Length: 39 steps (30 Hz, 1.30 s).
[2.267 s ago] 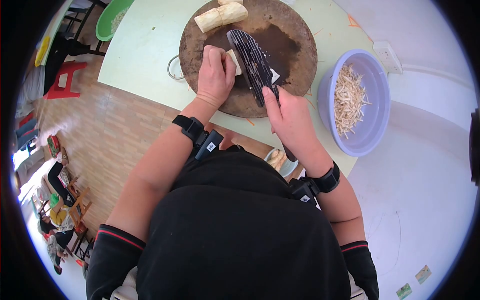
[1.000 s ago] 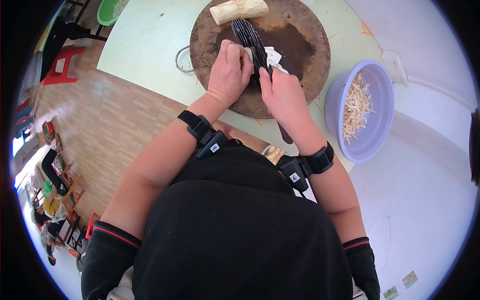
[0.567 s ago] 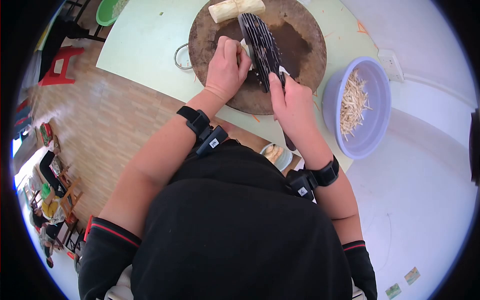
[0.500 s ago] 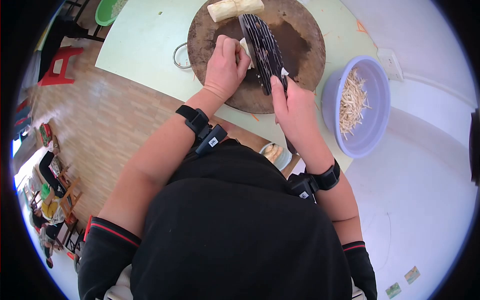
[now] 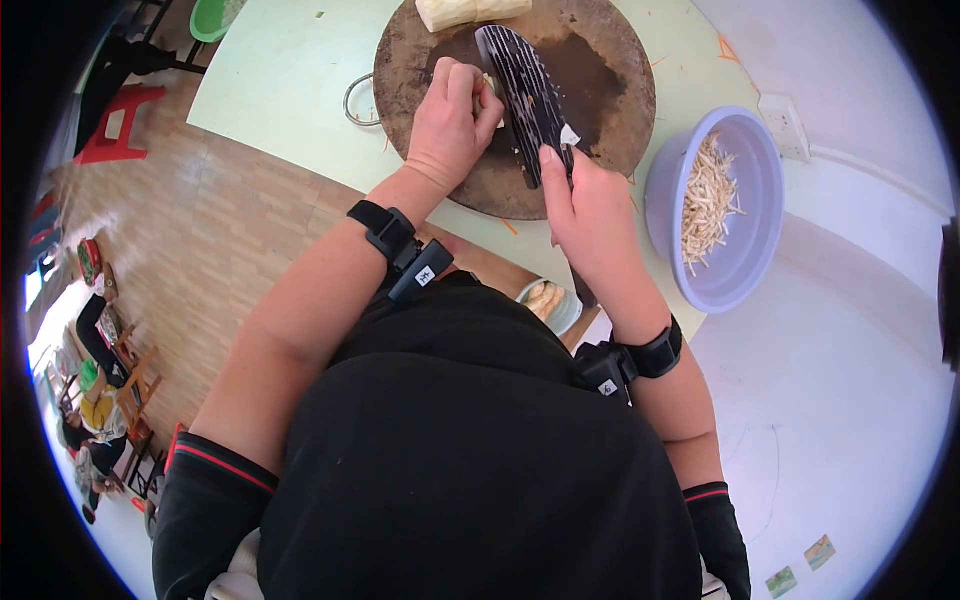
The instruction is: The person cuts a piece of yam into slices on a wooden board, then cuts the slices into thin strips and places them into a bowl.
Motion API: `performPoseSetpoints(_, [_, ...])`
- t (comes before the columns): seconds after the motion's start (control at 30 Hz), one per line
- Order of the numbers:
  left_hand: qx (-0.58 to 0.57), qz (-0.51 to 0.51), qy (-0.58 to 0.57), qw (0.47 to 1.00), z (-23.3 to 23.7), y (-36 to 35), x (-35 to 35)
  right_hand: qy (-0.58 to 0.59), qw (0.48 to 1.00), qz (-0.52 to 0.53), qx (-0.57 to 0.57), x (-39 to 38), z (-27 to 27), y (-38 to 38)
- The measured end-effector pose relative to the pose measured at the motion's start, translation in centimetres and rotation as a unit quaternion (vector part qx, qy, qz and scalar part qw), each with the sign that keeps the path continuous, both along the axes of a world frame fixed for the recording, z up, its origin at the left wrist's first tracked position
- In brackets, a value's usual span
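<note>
Table: pale green (image 5: 280,90), spreading out beneath the fingers of both hands and well to their left.
Chopping board: round, brown and stained (image 5: 500,195), on the table directly under the fingers.
Lavender basin: well to the right of the right fingers (image 5: 762,205), with pale strips (image 5: 707,205) heaped inside.
Knife: dark, ridged blade (image 5: 522,100), slanting between the two hands; its tip points away from the person, beyond the right fingers, and its handle runs back under the right palm.
Right hand: thumb laid along the near end of the blade, fingers curled round the handle (image 5: 592,210); the undersides of these fingers are hidden.
Left hand: fingers bent and bunched together (image 5: 450,120), pinching the pale piece just left of the blade.
Peeled root: lying across the far edge of the board (image 5: 470,12), beyond the left fingertips.
Pale piece: mostly hidden by the left fingers (image 5: 488,82); whether the blade touches it, I cannot tell.
White slice: small, beside the blade, just ahead of the right thumb (image 5: 569,135).
</note>
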<state>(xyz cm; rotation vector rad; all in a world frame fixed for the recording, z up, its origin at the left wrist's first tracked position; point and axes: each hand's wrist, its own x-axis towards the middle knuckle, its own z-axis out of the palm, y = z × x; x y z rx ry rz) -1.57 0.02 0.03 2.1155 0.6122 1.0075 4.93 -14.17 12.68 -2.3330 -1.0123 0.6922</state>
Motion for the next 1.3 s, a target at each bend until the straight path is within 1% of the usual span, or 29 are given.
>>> performPoseSetpoints(0.17, [-0.014,-0.009,0.004,1.0,0.1,-0.1,0.0,0.002,1.0,0.003,-0.023,0.7,-1.0,1.6])
performPoseSetpoints(0.3, [-0.011,-0.006,0.005,1.0,0.1,-0.1,0.0,0.004,1.0,0.005,-0.004,1.4,-2.9,2.5])
performPoseSetpoints(0.47, [-0.02,-0.009,-0.004,1.0,0.2,-0.1,-0.1,0.0,0.999,0.012,-0.032,1.7,-4.6,3.5])
performPoseSetpoints(0.6, [-0.023,-0.015,-0.025,0.999,-0.2,0.0,-0.1,-0.003,1.0,0.014,-0.027,1.6,-4.3,3.4])
performPoseSetpoints(0.67, [-0.011,-0.009,-0.023,1.0,-0.2,0.0,-0.2,-0.006,0.999,0.007,-0.041,1.4,-4.3,3.5])
performPoseSetpoints(0.8, [0.003,-0.007,-0.019,1.0,-0.3,-0.1,-0.1,-0.003,0.999,0.006,-0.036,1.2,-4.3,3.1])
performPoseSetpoints(0.87, [0.007,-0.001,-0.005,1.0,-0.1,-0.1,-0.1,-0.011,1.0,0.012,-0.013,1.1,-4.3,2.5])
performPoseSetpoints(1.1, [0.014,0.013,0.003,1.0,-0.2,-0.1,0.0,-0.002,1.0,-0.01,0.022,-0.3,-1.1,-0.6])
performPoseSetpoints(1.3, [0.005,0.006,-0.006,1.0,-0.2,-0.2,0.0,0.012,1.0,-0.009,0.025,-0.6,-0.6,-1.3])
